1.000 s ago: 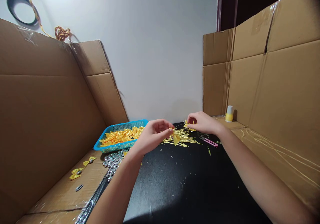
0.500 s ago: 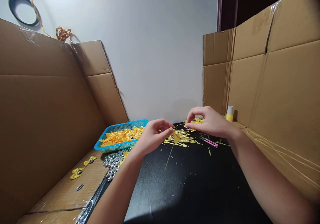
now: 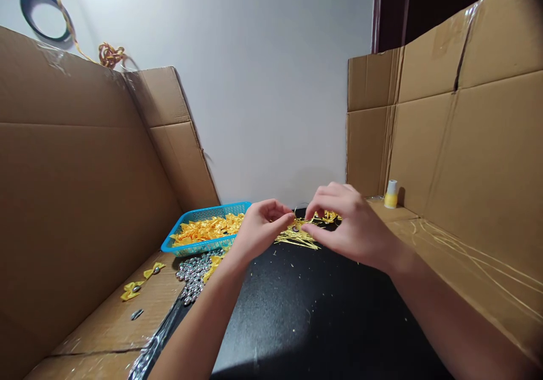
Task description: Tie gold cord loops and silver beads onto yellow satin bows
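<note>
My left hand (image 3: 258, 234) is curled in a pinch over the black tabletop (image 3: 297, 312), holding a small yellow ribbon piece that its fingers mostly hide. Close against it on the right, my right hand (image 3: 354, 228) pinches at the same spot, thumb and fingers together. Just behind both hands lies a heap of thin yellow ribbon strips (image 3: 299, 234). A blue plastic basket (image 3: 186, 243) full of yellow-orange ribbon pieces stands to the left of my left hand.
A pile of small silver metal clips (image 3: 193, 275) lies by my left wrist. Two finished yellow bows (image 3: 136, 283) rest on the left cardboard flap. Cardboard walls (image 3: 466, 142) enclose both sides. A small yellow-and-white bottle (image 3: 391, 194) stands at the back right.
My right hand has come left from the strip heap and met my left hand, now covering the pink scissors. The hanging yellow piece is now hidden between the fingers.
</note>
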`<action>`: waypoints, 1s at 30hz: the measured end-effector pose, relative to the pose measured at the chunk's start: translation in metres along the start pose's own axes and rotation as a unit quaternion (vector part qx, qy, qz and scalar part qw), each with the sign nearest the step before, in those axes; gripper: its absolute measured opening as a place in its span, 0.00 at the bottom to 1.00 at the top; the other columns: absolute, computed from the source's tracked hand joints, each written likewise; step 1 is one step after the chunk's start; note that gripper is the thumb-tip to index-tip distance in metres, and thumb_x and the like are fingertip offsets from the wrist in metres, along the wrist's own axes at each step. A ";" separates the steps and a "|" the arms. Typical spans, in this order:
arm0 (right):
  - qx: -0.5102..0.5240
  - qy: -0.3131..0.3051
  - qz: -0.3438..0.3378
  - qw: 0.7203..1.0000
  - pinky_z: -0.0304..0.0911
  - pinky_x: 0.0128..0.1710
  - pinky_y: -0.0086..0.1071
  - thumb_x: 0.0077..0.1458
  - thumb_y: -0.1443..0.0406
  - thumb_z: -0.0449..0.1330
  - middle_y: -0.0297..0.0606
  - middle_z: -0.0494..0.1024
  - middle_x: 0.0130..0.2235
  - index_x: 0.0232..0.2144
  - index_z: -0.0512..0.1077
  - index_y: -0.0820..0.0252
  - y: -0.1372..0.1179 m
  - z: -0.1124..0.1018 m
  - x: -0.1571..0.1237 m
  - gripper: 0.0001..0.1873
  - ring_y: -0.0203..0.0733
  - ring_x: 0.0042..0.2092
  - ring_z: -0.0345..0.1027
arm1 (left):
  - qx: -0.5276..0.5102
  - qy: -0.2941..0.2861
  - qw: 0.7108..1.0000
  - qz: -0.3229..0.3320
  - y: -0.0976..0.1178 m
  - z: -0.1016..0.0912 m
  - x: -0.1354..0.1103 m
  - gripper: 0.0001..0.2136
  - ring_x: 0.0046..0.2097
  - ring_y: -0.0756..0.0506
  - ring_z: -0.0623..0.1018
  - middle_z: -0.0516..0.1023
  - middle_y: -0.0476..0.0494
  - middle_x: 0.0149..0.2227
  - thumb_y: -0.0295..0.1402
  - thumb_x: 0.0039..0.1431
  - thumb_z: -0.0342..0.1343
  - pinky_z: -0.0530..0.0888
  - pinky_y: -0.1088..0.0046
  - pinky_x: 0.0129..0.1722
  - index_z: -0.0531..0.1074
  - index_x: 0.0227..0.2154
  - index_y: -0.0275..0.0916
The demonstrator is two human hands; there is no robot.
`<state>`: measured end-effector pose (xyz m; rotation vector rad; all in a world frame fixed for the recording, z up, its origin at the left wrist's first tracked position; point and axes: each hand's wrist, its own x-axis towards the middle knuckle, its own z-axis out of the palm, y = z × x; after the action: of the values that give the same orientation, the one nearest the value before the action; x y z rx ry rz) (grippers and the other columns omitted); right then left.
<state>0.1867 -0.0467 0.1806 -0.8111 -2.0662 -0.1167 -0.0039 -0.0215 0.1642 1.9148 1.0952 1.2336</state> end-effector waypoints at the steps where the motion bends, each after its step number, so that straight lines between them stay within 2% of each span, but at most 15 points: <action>1: -0.014 -0.019 0.004 1.000 0.53 0.42 0.38 0.51 0.63 0.62 0.34 0.74 0.29 0.25 0.70 0.56 0.000 0.004 0.000 0.06 0.41 0.35 0.65 | -0.015 0.001 1.000 -0.005 0.000 0.000 0.000 0.09 0.27 0.51 0.73 0.76 0.46 0.26 0.37 0.51 0.60 0.68 0.75 0.27 0.71 0.26 0.35; 6: -0.029 -0.028 0.034 0.999 0.53 0.44 0.38 0.52 0.66 0.61 0.33 0.77 0.31 0.26 0.71 0.57 0.007 0.020 0.003 0.04 0.41 0.37 0.66 | -0.080 -0.007 0.997 -0.014 0.005 0.001 -0.002 0.10 0.27 0.52 0.73 0.75 0.48 0.25 0.37 0.49 0.62 0.68 0.76 0.27 0.69 0.25 0.36; 15: 0.022 -0.050 0.031 0.998 0.55 0.43 0.37 0.54 0.70 0.57 0.32 0.76 0.32 0.26 0.70 0.58 0.009 0.017 0.003 0.06 0.40 0.39 0.65 | -0.090 -0.039 0.995 0.017 0.004 0.000 -0.003 0.09 0.29 0.52 0.73 0.74 0.48 0.27 0.34 0.51 0.61 0.69 0.76 0.29 0.68 0.32 0.36; 17: 0.017 -0.058 0.032 0.998 0.54 0.42 0.37 0.55 0.70 0.57 0.33 0.75 0.32 0.27 0.69 0.58 0.008 0.017 0.003 0.06 0.40 0.39 0.65 | -0.055 -0.038 0.997 0.049 0.003 -0.001 -0.004 0.11 0.29 0.51 0.73 0.74 0.48 0.28 0.34 0.54 0.59 0.69 0.75 0.29 0.66 0.38 0.38; 19: 0.011 -0.066 0.036 0.997 0.54 0.42 0.37 0.56 0.70 0.57 0.33 0.75 0.32 0.27 0.68 0.59 0.009 0.016 0.003 0.06 0.40 0.39 0.65 | 0.039 -0.008 0.992 0.119 0.005 -0.002 -0.007 0.13 0.30 0.51 0.72 0.74 0.48 0.30 0.33 0.55 0.57 0.69 0.73 0.30 0.64 0.43 0.40; 21: 0.011 -0.077 0.037 0.996 0.54 0.42 0.37 0.56 0.70 0.56 0.32 0.74 0.33 0.28 0.68 0.59 0.011 0.016 0.003 0.05 0.39 0.39 0.65 | 0.174 0.029 0.962 0.209 0.010 -0.002 -0.010 0.13 0.33 0.49 0.71 0.73 0.47 0.33 0.30 0.56 0.56 0.69 0.71 0.34 0.65 0.44 0.41; 23: 0.016 -0.089 0.033 0.995 0.54 0.43 0.36 0.58 0.70 0.56 0.32 0.74 0.33 0.29 0.68 0.58 0.013 0.015 0.002 0.05 0.39 0.39 0.65 | 0.281 0.036 0.920 0.271 0.015 -0.003 -0.012 0.08 0.37 0.48 0.70 0.71 0.46 0.36 0.29 0.56 0.55 0.68 0.68 0.38 0.70 0.40 0.41; 24: 0.021 -0.095 0.031 0.995 0.54 0.43 0.36 0.58 0.69 0.56 0.32 0.74 0.34 0.29 0.68 0.58 0.013 0.015 0.002 0.05 0.39 0.40 0.65 | 0.313 0.029 0.905 0.286 0.017 -0.003 -0.014 0.05 0.38 0.47 0.69 0.70 0.46 0.36 0.29 0.57 0.54 0.67 0.68 0.38 0.71 0.37 0.41; 26: 0.036 -0.112 0.026 0.993 0.55 0.43 0.36 0.59 0.68 0.56 0.32 0.74 0.34 0.29 0.68 0.58 0.014 0.013 0.000 0.06 0.38 0.39 0.65 | 0.342 0.008 0.894 0.290 0.022 -0.004 -0.016 0.03 0.38 0.47 0.68 0.69 0.45 0.37 0.30 0.59 0.53 0.66 0.67 0.39 0.71 0.33 0.39; 30: 0.078 -0.151 0.022 0.985 0.55 0.42 0.34 0.61 0.66 0.55 0.31 0.74 0.33 0.28 0.68 0.58 0.010 0.008 -0.001 0.08 0.37 0.39 0.65 | 0.312 -0.057 0.912 0.259 0.027 -0.007 -0.018 0.07 0.37 0.49 0.68 0.69 0.46 0.34 0.31 0.62 0.50 0.66 0.69 0.38 0.69 0.29 0.38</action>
<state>0.1874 -0.0367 0.1729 -0.8164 -2.3041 0.2022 -0.0062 -0.0499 0.1809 2.8702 1.0294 1.0768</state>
